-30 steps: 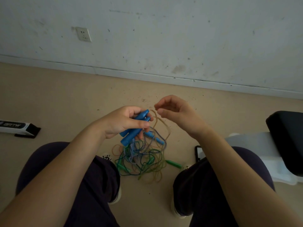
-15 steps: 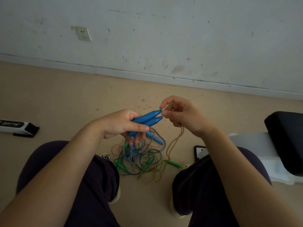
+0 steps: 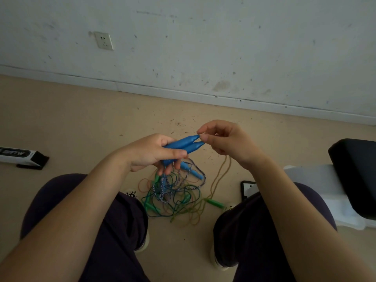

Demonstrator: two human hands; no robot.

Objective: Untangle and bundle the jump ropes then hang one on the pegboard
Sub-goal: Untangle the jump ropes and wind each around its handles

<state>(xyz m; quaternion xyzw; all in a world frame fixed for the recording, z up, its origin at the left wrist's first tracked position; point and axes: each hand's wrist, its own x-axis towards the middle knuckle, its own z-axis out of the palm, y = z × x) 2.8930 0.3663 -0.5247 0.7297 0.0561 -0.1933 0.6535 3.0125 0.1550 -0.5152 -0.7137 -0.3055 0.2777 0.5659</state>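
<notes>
**Two blue handles in the left hand, tangle on the floor**

Two knees in dark trousers frame the tangled jump ropes [image 3: 175, 196], which lie in a heap on the beige floor [image 3: 71, 123] between the feet: green, yellowish and blue-and-white braided cords looped through one another, with a green handle [image 3: 215, 202] at the heap's right edge and a blue one [image 3: 192, 171] near its top. A black-and-white box [image 3: 22, 156] lies on the floor far left; a black cushion [image 3: 358, 176] sits on something white at right. A wall socket [image 3: 104, 40] is on the scuffed wall.

The left hand [image 3: 154, 153] grips a pair of blue handles [image 3: 183, 144] side by side, fingers curled round them, tips pointing right. The right hand [image 3: 225, 141] pinches at those tips, thumb and forefinger closed, probably on the tan cord [image 3: 220, 176] that hangs below it to the heap; the contact is too small to confirm.
</notes>
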